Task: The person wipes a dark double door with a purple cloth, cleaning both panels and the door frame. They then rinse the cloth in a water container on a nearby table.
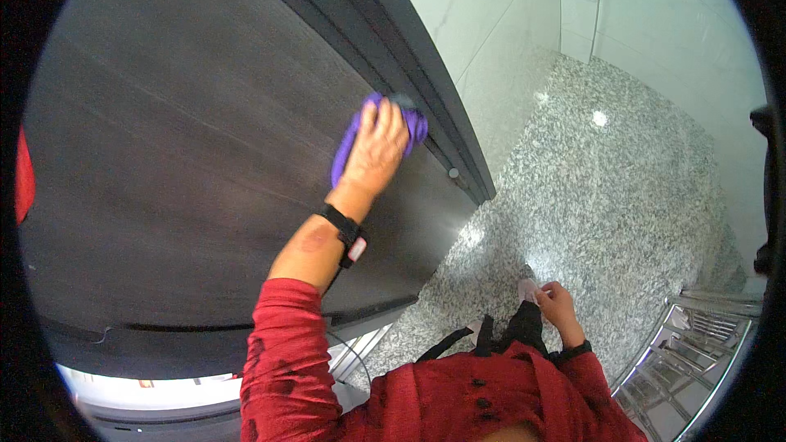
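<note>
My left hand (377,147) presses a purple cloth (344,159) flat against a large dark panel (184,135), which looks like a door. The cloth is bunched under my fingers and sticks out on both sides of the hand. It lies close to the ridged dark trim (393,43) along the panel's edge. Low on that trim is a small pale round fitting (454,173). By my body, above the floor, my right hand (559,307) hangs with loosely bent fingers. Nothing shows in it. Behind its fingertips appears a light-coloured shoe (527,290).
Speckled granite flooring (608,196) meets a pale tiled wall (491,6). A shiny metal rack (688,362) stands at lower right. Something red (23,178) shows at the far left rim. Beyond the panel's lower edge runs a pale metal track (362,350), with a thin cable nearby.
</note>
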A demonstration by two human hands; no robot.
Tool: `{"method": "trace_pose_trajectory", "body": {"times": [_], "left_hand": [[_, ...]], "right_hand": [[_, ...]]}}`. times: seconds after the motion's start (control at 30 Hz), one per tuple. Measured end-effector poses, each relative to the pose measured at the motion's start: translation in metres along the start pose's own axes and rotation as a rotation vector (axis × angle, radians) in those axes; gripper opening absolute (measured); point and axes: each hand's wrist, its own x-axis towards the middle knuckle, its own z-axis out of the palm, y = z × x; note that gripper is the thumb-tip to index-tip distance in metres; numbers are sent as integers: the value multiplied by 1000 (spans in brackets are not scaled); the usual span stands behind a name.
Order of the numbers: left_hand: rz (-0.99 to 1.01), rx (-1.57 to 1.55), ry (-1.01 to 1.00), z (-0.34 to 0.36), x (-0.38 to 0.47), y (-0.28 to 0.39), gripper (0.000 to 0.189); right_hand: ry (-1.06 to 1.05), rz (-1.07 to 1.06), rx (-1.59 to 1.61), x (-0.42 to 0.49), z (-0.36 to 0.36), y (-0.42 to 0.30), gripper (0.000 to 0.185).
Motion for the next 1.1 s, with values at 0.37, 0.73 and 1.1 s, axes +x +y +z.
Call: {"method": "trace_pose_trajectory", "body": {"times": [0.37, 0.73, 1.1], "left_hand": [[-132, -67, 301, -77, 52, -118, 37], [-354, -14, 401, -61, 114, -112, 66], [53, -192, 169, -36, 92, -43, 27]], "right_hand": [[45, 16, 95, 35, -42, 47, 35], [-12, -55, 123, 73, -43, 17, 34], [62, 34, 111, 64, -84, 32, 35]]}}
